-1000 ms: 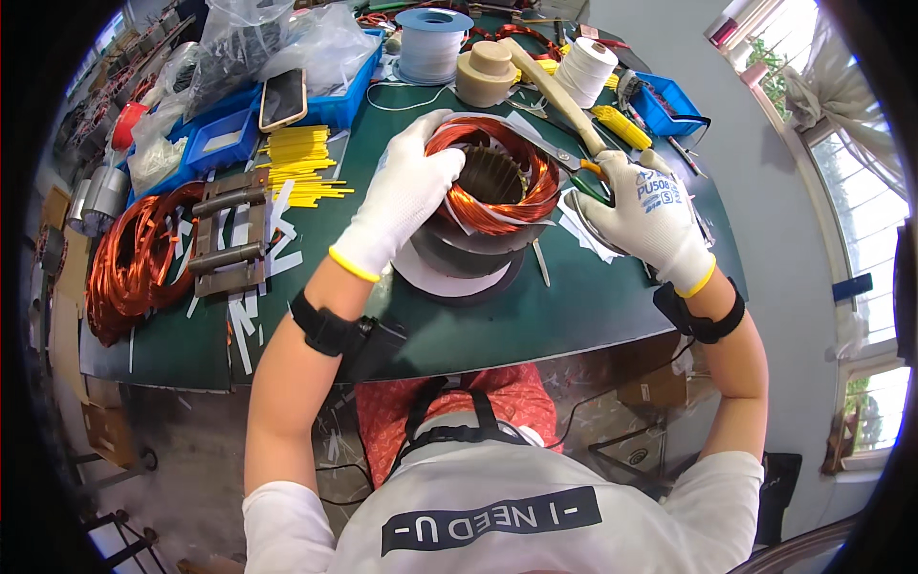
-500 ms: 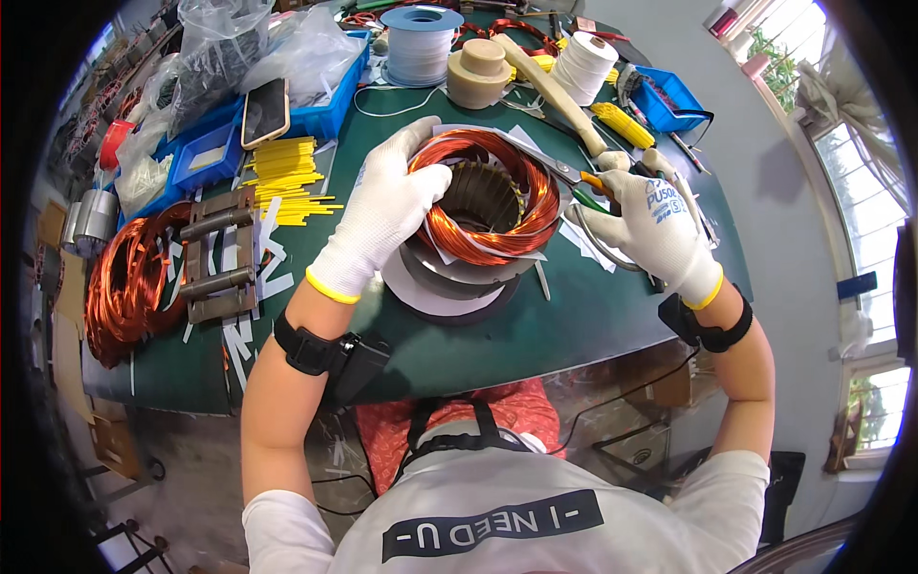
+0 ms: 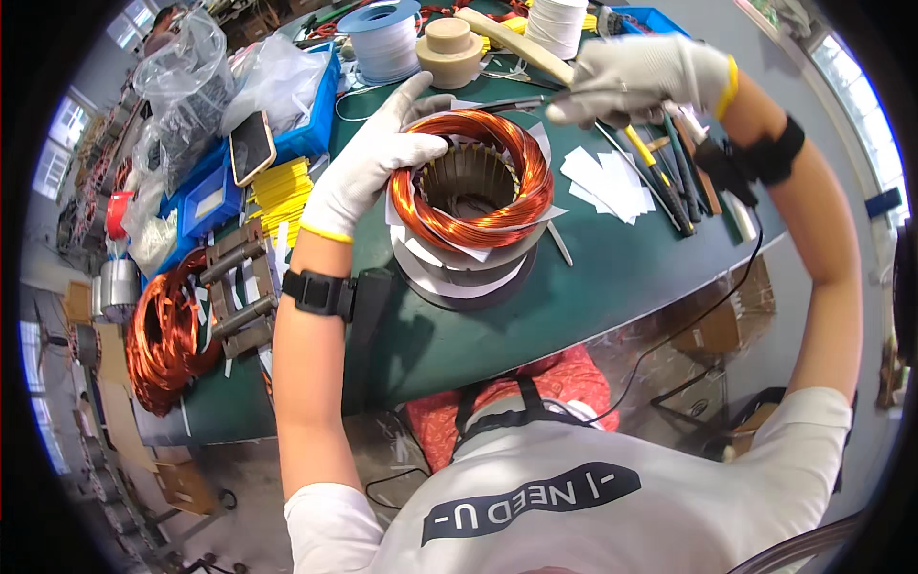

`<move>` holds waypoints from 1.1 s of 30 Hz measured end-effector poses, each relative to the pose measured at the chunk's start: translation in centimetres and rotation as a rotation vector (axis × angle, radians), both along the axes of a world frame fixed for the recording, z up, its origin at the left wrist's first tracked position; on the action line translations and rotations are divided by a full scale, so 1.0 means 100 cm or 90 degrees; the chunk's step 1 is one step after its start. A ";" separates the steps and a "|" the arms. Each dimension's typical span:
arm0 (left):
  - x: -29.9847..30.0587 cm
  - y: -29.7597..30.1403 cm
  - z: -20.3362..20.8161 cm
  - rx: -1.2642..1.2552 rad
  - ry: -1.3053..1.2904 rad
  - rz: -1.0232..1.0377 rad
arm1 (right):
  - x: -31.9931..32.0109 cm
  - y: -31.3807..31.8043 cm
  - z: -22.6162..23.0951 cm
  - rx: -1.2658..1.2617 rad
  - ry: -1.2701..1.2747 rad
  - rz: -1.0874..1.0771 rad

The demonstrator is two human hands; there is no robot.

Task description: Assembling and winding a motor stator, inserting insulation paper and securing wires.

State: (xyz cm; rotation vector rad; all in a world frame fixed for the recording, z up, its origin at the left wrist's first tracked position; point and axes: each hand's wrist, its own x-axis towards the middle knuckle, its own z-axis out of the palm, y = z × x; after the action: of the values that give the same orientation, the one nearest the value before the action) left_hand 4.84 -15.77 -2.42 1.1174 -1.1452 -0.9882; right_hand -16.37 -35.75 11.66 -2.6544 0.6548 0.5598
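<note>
A stator [image 3: 469, 182] stands upright in front of me, with a thick ring of copper winding [image 3: 521, 215] on its top and white paper pieces poking out around it. My left hand [image 3: 378, 158], in a white glove, grips the winding's left side. Its thumb lies over the ring and its fingers reach around the far side. Beyond the stator and to the right, my gloved right hand [image 3: 636, 81] is closed around scissors [image 3: 516, 104]. Their blades point left, over the ring's far edge; the handles are hidden in the blurred hand.
Loose copper coils [image 3: 167, 335] and a metal frame [image 3: 239, 287] lie at left, near yellow sleeves [image 3: 282, 196], a phone [image 3: 252, 148] and blue bins [image 3: 210, 203]. Spools [image 3: 382, 48] stand at the back. White paper pieces [image 3: 607, 182] and hand tools [image 3: 660, 177] lie at right.
My right hand has swung up and to the left with the scissors, uncovering paper pieces and tools on the table. My left hand keeps its place on the winding. The whole view has tilted.
</note>
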 end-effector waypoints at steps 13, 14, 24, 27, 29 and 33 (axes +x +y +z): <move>-0.070 0.049 0.023 0.074 -0.158 0.339 | -0.058 0.051 -0.041 -0.163 -0.344 0.057; -0.074 0.050 0.020 0.061 -0.138 0.358 | -0.060 0.054 -0.048 -0.287 -0.370 0.130; -0.074 0.042 0.007 0.034 -0.192 0.439 | -0.073 0.068 -0.065 -0.336 -0.404 0.052; -0.077 0.043 0.007 0.010 -0.137 0.427 | -0.074 0.067 -0.066 -0.331 -0.359 0.031; -0.077 0.042 0.007 0.020 -0.134 0.426 | -0.073 0.065 -0.065 -0.314 -0.316 0.029; -0.074 0.042 0.007 0.015 -0.165 0.436 | -0.067 0.063 -0.059 -0.243 -0.246 -0.030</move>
State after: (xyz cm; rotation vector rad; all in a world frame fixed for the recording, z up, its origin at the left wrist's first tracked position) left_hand -2.56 -11.57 -1.73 1.5452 -0.8458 -0.3303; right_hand -23.10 -29.50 5.71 -2.9628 0.7593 -0.1098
